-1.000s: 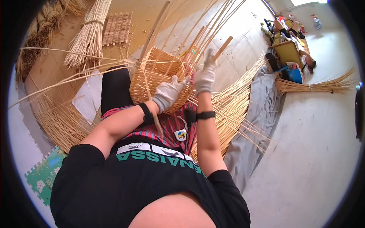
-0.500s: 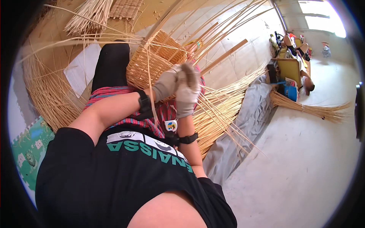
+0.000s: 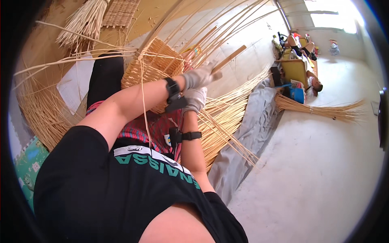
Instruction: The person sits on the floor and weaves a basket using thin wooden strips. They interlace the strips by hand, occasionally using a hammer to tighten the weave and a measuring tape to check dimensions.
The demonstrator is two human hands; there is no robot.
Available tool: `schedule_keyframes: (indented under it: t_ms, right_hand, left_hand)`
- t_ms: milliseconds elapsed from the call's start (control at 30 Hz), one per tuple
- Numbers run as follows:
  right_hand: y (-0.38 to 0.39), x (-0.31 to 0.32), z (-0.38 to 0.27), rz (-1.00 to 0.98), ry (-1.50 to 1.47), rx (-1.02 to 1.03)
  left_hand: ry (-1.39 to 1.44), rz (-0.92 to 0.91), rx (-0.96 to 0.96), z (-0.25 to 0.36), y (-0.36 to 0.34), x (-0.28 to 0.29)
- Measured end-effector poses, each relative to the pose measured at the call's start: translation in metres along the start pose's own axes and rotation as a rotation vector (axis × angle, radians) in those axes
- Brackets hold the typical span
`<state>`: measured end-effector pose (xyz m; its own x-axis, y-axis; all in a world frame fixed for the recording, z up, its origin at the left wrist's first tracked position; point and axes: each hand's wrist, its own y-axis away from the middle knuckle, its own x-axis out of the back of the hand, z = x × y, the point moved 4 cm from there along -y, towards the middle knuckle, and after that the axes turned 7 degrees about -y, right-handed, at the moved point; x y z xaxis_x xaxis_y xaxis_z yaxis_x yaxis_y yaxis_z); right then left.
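Observation:
A square woven basket (image 3: pixel 135 69) with long upright strands rests on my lap. My left hand (image 3: pixel 197 76), gloved and blurred, is at the lower end of a flat wooden slat (image 3: pixel 231 57), right of the basket; whether its fingers grip the slat is unclear. Just below it, my right hand (image 3: pixel 193 98), also gloved, is closed beside the basket, with whatever it may hold hidden. Loose strands (image 3: pixel 225 135) fan out below that hand toward the lower right.
Reed bundles (image 3: pixel 81 24), a woven mat (image 3: pixel 119 12) and a white sheet (image 3: pixel 73 85) lie left. A long strand pile (image 3: pixel 239 101) lies on grey cloth (image 3: pixel 231 170) at right. Farther right are another bundle (image 3: pixel 320 109), a blue bucket (image 3: pixel 297 94) and a person (image 3: pixel 314 81) by yellow furniture.
My left arm has swung up and right, carrying my left hand above my right, which has moved down and left from the slat. The view has shifted slightly.

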<state>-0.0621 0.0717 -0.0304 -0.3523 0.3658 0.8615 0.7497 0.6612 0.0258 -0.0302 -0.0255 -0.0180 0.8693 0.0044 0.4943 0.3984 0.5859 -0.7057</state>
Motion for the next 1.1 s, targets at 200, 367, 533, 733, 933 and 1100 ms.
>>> schedule_keyframes:
  t_ms: [200,367,533,733,933,1100]
  right_hand:
    - [0.01,0.025,-0.004,0.272,-0.008,-0.038]
    - [0.058,0.005,-0.068,0.226,-0.803,0.399]
    - [0.123,-0.016,-0.21,-0.4,-0.578,0.683]
    - [0.129,-0.012,-0.208,-0.393,-0.347,0.791]
    - [0.093,-0.015,-0.106,-0.323,-1.084,0.253]
    - [0.032,-0.047,-0.094,-0.034,-1.164,0.082]
  left_hand:
    - [0.706,-0.235,0.674,-0.038,0.081,0.15]
    - [0.131,0.107,0.602,-0.096,0.092,0.223]
    - [1.233,0.1,1.005,-0.139,0.119,0.187]
    - [0.97,-0.631,0.673,-0.175,0.063,0.222]
    - [0.536,-0.858,0.494,-0.193,0.046,0.196]
    - [0.665,-0.529,0.631,-0.171,0.054,0.184]
